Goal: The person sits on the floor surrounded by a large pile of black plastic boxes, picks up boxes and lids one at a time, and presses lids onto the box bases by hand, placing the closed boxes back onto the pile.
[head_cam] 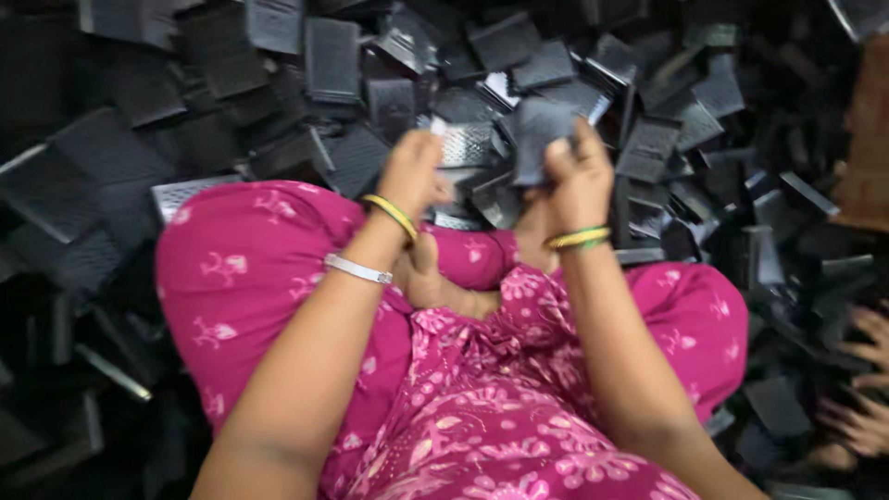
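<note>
I sit cross-legged in pink patterned clothing amid a heap of flat black plastic grille pieces. My right hand grips a dark flat plastic piece held up above my lap. My left hand, with a yellow bangle at the wrist, is closed around the edge of a grey perforated piece beside it. The two hands are close together, and motion blur hides the fingers' exact hold.
Black ribbed plastic parts are piled all around my legs, thickest ahead and to the left. Another person's hands reach in at the lower right edge. A brown object stands at the right edge.
</note>
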A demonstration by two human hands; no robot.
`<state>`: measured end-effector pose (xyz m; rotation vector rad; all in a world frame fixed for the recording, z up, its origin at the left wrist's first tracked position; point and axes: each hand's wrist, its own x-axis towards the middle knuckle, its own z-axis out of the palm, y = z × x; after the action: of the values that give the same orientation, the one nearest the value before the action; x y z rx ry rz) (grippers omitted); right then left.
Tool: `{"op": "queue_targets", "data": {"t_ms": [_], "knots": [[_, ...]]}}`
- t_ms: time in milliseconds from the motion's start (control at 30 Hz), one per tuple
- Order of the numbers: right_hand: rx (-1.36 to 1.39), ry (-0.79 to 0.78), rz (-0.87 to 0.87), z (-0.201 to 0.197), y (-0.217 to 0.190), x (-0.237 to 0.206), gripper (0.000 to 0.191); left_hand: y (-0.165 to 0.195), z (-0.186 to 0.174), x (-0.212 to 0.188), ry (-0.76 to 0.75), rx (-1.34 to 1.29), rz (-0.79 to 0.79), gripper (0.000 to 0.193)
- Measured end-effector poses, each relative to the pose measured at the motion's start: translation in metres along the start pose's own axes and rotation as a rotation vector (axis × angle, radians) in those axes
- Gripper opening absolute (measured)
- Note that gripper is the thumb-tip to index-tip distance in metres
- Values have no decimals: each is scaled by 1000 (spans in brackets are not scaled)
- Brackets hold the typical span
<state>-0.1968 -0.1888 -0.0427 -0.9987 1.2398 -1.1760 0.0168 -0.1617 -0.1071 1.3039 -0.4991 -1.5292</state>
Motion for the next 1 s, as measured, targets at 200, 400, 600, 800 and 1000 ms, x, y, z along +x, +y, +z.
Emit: {"op": "queue_targets", "data": {"t_ms": [200, 400, 600, 800, 1000], "knots": [[-166, 21, -23, -60, 3, 13, 46, -9, -3, 12, 152, 51, 114, 30], [-1070, -97, -296, -17, 41, -3, 74, -18, -4, 13, 90, 40, 46, 28], [-1433, -305, -95, 35, 50, -8, 108, -21, -4, 11, 23, 150, 13, 25], [-1060, -202, -331, 27, 58, -18, 92, -30, -5, 14, 29, 200, 49, 28], [-646, -136, -181, -2, 5, -50, 81, -38, -7, 20, 62, 485, 256, 33]]}}
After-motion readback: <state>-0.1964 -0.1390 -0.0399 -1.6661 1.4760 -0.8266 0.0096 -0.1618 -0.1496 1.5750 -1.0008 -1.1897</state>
